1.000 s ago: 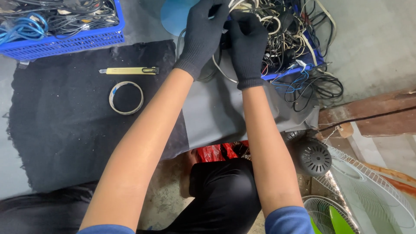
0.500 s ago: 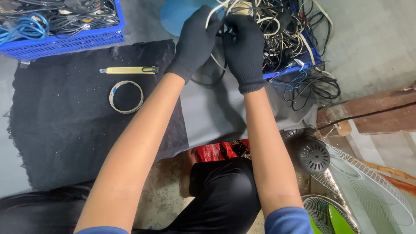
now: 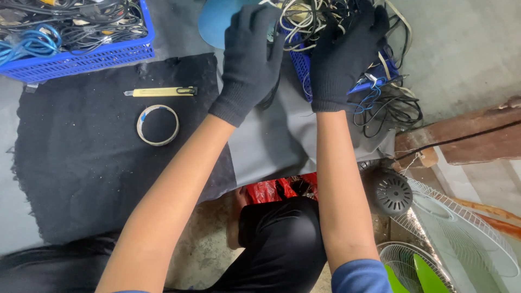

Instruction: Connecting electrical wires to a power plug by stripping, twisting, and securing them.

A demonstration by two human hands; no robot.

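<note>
Both black-gloved hands, left (image 3: 251, 59) and right (image 3: 343, 57), buried in tangled black-and-white cables (image 3: 320, 21); grips unreadable. Snag risk: overhanging loops tipping blue plastic basket (image 3: 301, 68).

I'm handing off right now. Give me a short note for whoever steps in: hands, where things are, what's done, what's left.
Left hand, black-gloved, open at the edge of the cable tangle.
Right hand is in the tangle; its grip is not visible.
Tangle sits in the blue basket ahead; a second basket of cables is at far left.
Yellow utility knife and tape roll lie untouched on the black mat.
Done: no sorted cable in sight. Left: the whole tangle.
</note>
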